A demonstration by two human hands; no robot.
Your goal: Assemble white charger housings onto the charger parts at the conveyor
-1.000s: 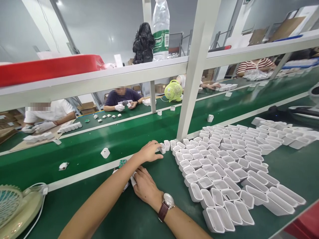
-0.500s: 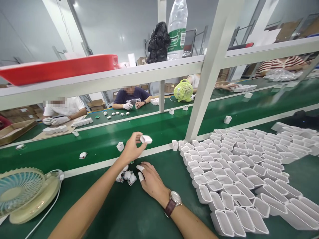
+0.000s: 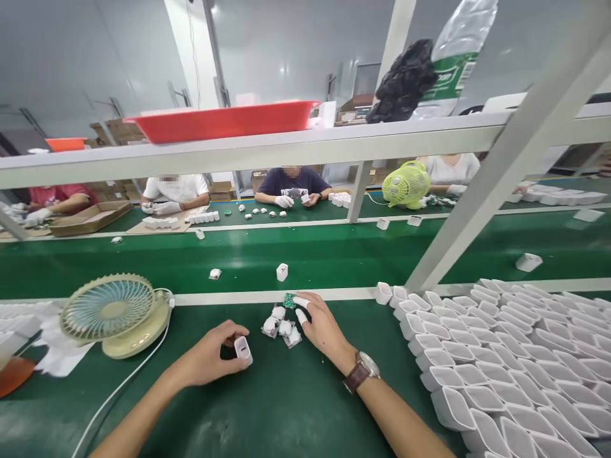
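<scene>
My left hand pinches a white plastic charger housing between thumb and fingers, its open end turned toward me, a little above the green mat. White finger cots cover two fingertips of my right hand. Those fingers are apart, and one reaches the edge of a small green circuit board. Between my hands lies a small cluster of white-wrapped parts. On the right, many white housings stand in packed rows, open ends up.
A cream fan with a white cable stands at left. Beyond a pale rail, the green conveyor belt carries a few housings and parts. A slanted post supports the shelf holding a red tray. Co-workers sit opposite.
My left hand has brought the housing back from over the belt, down and toward me. My right hand has shifted to the circuit board. The view has turned left.
</scene>
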